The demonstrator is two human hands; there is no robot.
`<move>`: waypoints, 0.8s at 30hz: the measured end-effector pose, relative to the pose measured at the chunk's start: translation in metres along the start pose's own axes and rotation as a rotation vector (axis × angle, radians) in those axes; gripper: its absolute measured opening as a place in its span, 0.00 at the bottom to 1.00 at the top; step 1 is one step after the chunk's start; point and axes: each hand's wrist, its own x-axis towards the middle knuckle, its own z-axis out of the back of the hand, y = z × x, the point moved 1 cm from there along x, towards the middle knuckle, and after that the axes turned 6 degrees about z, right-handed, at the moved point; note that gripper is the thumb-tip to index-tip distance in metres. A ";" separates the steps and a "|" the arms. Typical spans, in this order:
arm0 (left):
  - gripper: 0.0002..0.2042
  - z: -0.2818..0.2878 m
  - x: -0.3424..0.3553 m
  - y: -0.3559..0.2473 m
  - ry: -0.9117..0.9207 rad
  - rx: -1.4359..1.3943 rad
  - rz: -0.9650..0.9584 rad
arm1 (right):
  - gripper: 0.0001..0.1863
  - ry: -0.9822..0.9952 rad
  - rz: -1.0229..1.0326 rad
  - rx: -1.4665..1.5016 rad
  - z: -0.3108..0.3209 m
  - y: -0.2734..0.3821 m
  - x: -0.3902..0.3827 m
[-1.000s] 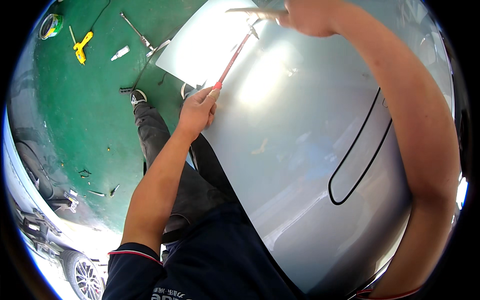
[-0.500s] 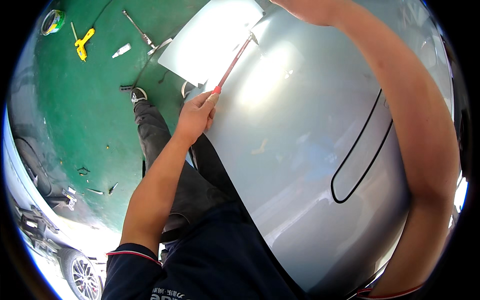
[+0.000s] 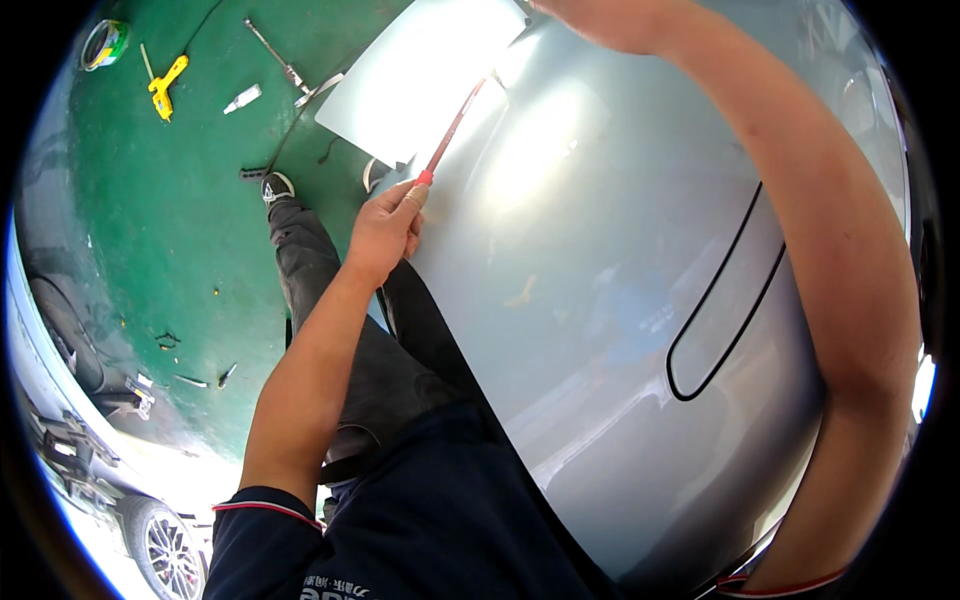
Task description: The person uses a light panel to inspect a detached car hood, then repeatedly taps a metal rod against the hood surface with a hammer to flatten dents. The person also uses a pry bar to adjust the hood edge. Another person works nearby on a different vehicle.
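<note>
My left hand is closed around the red grip of a slim hammer. The hammer slants up and away from me, its small head at the edge of a bright patch on the silver car panel. Whether the head touches the metal I cannot tell. At the top edge, my right hand reaches over the far part of the panel. Its fingers are mostly cut off by the picture's rim, so their grip is hidden. A bright white board stands beside the panel, next to the hammer head.
On the green floor lie a yellow glue gun, a small white bottle, a long metal tool and a round tin. A black-edged rounded outline marks the panel. A car wheel shows lower left.
The hammer and my left hand have shifted slightly left and toward me, its head now a little lower in the picture. My right hand has moved slightly left at the top edge.
</note>
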 end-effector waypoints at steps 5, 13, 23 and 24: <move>0.19 -0.001 -0.001 0.000 0.001 0.005 -0.010 | 0.22 0.231 0.163 -0.046 -0.012 0.001 -0.010; 0.19 0.004 -0.001 0.008 0.006 0.013 0.004 | 0.24 0.043 0.080 0.061 -0.006 0.004 -0.004; 0.18 0.008 -0.009 0.010 0.000 0.032 0.006 | 0.24 0.010 0.046 0.024 -0.002 0.008 -0.003; 0.18 0.009 -0.007 0.011 0.004 0.030 0.005 | 0.24 0.179 0.046 -0.035 -0.003 0.012 -0.001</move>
